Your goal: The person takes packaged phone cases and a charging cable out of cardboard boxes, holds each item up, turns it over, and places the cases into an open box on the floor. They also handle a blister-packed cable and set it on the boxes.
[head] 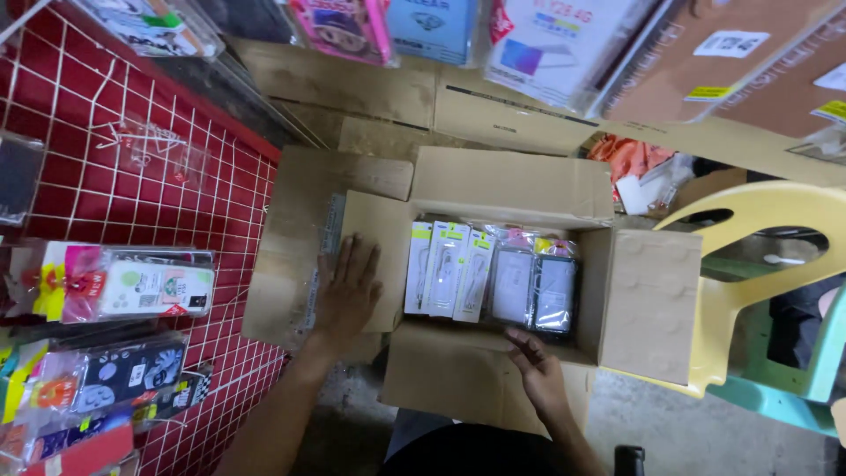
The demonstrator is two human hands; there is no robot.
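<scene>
1. In the head view, an open cardboard box (pixel 493 189) is standing on the floor, with its four flaps folded outward.
2. The left hand (pixel 346 291) is lying flat on the left flap (pixel 374 229), palm down, fingers stretched and a little spread. It is holding nothing; it is only pressing on the cardboard.
3. The right hand (pixel 538 366) is resting at the near edge of the box, just beside the packs. Its fingers are loosely bent and open, and I cannot see anything gripped in it. The fingertips are near the rightmost pack, but I cannot tell if they are touching it.
4. Inside the box, a row of flat packs is standing side by side. Three white packs (pixel 448 269) with yellow-green tops are sitting at the left of the row.
5. Two clear packs (pixel 533 289) with dark borders are sitting at the right of the row, touching each other.
6. A red wire grid (pixel 132 141) is hanging at the left, carrying phone cases (pixel 154 286) in clear bags.
7. A yellow plastic chair (pixel 758 225) is standing just beside the right flap (pixel 650 304).
8. More packaged goods (pixel 546 40) are hanging above the box, at the top of the view.
</scene>
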